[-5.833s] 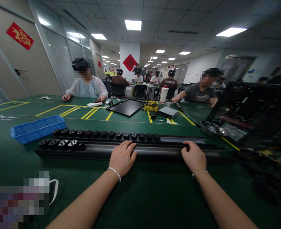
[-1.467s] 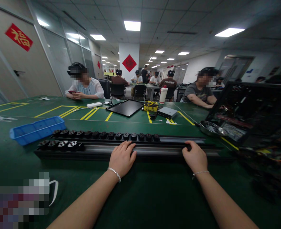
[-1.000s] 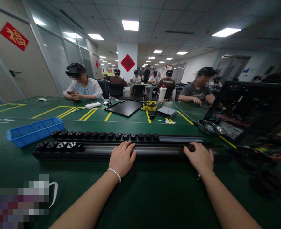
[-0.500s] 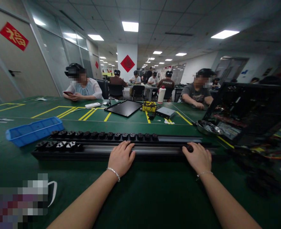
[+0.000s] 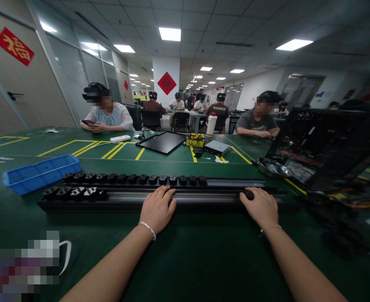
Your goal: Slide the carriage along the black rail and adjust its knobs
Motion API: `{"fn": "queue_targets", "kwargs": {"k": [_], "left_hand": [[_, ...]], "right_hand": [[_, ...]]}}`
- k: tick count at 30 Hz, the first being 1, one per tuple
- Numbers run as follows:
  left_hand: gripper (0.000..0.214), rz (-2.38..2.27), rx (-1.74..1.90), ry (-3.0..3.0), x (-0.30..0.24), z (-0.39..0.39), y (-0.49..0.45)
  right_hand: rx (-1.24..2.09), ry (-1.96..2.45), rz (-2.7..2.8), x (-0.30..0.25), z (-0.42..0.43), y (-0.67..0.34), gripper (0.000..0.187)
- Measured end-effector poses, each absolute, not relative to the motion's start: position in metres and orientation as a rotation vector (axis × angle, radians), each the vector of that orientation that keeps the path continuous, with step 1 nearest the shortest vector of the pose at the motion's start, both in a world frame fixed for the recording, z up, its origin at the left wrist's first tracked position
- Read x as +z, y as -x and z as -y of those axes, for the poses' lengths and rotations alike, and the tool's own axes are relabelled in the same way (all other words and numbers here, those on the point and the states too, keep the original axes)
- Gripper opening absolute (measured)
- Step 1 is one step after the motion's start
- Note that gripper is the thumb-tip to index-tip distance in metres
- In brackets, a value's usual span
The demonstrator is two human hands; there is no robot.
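Two long black power-track rails lie side by side across the table in front of me. Several black plug-in socket modules line the far rail. On the near rail's left end sit more modules, two of them with white patterned tops. My left hand rests palm down over the middle of the near rail, fingers loosely extended and gripping nothing. Toward that rail's right end, my right hand has its thumb and fingers around a small black rounded piece, partly hidden by the fingers.
A blue plastic bin stands at the left. To the right are a metal bowl, an opened computer case and loose cables. A flat black panel and a grey drive lie farther back. Two people sit across the table.
The view has shifted slightly, so everything sits a little differently in frame. Both hands keep their places on the near rail, with no visible change in grip.
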State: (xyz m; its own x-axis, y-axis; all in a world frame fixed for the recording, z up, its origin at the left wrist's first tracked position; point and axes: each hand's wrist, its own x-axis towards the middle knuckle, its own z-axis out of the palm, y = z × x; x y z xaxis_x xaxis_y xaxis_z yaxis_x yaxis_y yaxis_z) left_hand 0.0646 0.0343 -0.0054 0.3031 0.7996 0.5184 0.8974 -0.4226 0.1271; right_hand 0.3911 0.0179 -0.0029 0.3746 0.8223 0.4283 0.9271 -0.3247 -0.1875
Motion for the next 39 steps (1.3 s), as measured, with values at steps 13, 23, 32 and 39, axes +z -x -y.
{"fn": "queue_targets", "kwargs": {"k": [13,23,32,39], "left_hand": [[0.035,1.576,-0.755,2.386,-0.0052,-0.0342,-0.0645],[0.035,1.582,-0.764,2.387,-0.0035,-0.0334,-0.0649],[0.036,1.57,-0.766,2.384,-0.0065,-0.0353,-0.0642],[0.035,1.574,-0.763,2.38,-0.0039,-0.0335,-0.065]], "right_hand": [[-0.366,2.206,1.501,-0.0031,-0.0175,-0.3913,0.042],[-0.341,2.199,1.506,-0.0029,-0.0191,-0.3945,0.041],[-0.305,2.222,1.498,-0.0009,-0.0179,-0.3949,0.043],[-0.328,2.215,1.483,-0.0024,-0.0179,-0.3941,0.041]]}}
